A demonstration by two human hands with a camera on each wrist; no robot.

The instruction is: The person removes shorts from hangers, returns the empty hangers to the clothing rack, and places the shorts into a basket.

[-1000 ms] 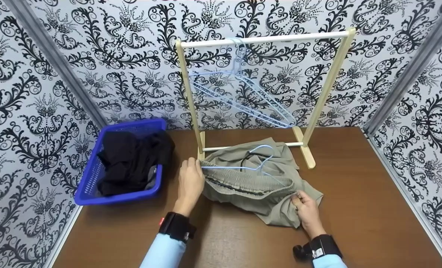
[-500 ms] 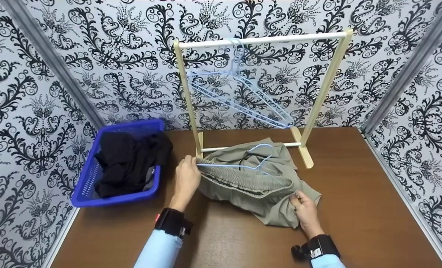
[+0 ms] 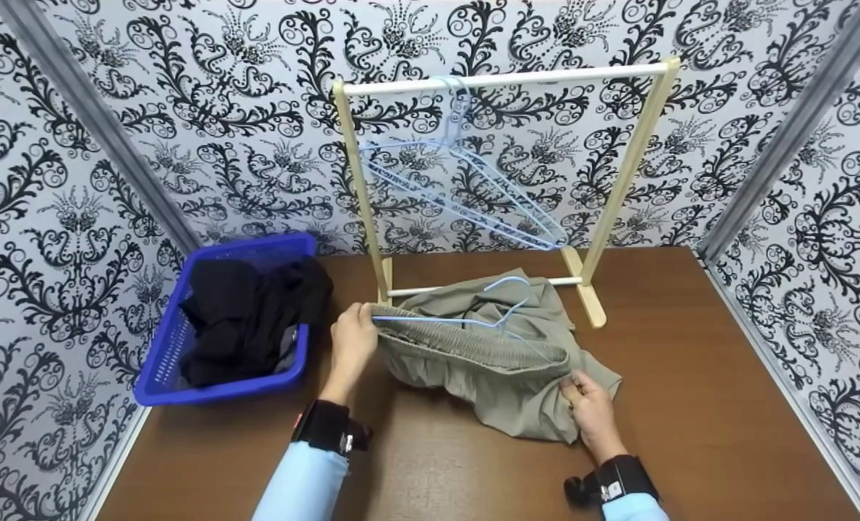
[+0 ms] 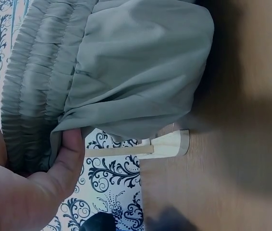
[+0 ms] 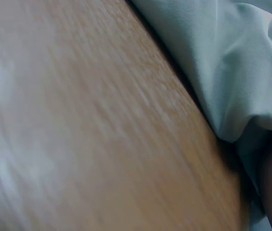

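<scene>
Khaki elastic-waist pants [image 3: 473, 387] lie bunched on the table, their gathered waistband [image 4: 40, 82] raised toward me. A light blue hanger [image 3: 437, 319] sits at the waist opening. Its hook points up over the cloth, and its right arm runs down inside the waistband. My left hand [image 3: 352, 339] grips the left end of the waistband, right where the hanger's left arm ends; the thumb [image 4: 71, 156] presses on the cloth in the left wrist view. Below the waistband's right end, my right hand [image 3: 591, 411] pinches the fabric. Only a blurred bit of that hand shows in the right wrist view.
Behind the pants stands a wooden rack [image 3: 622, 181] with a white top rail [image 3: 546, 77]. Light blue hangers [image 3: 466, 210] hang from it. A blue basket [image 3: 220, 391] of dark clothes [image 3: 245, 311] stands at the left. Patterned walls enclose the table [image 3: 690, 405].
My left hand has moved slightly left, drawing the waistband's left end outward so it looks straighter and the opening narrower. The right hand still holds the cloth in nearly the same place.
</scene>
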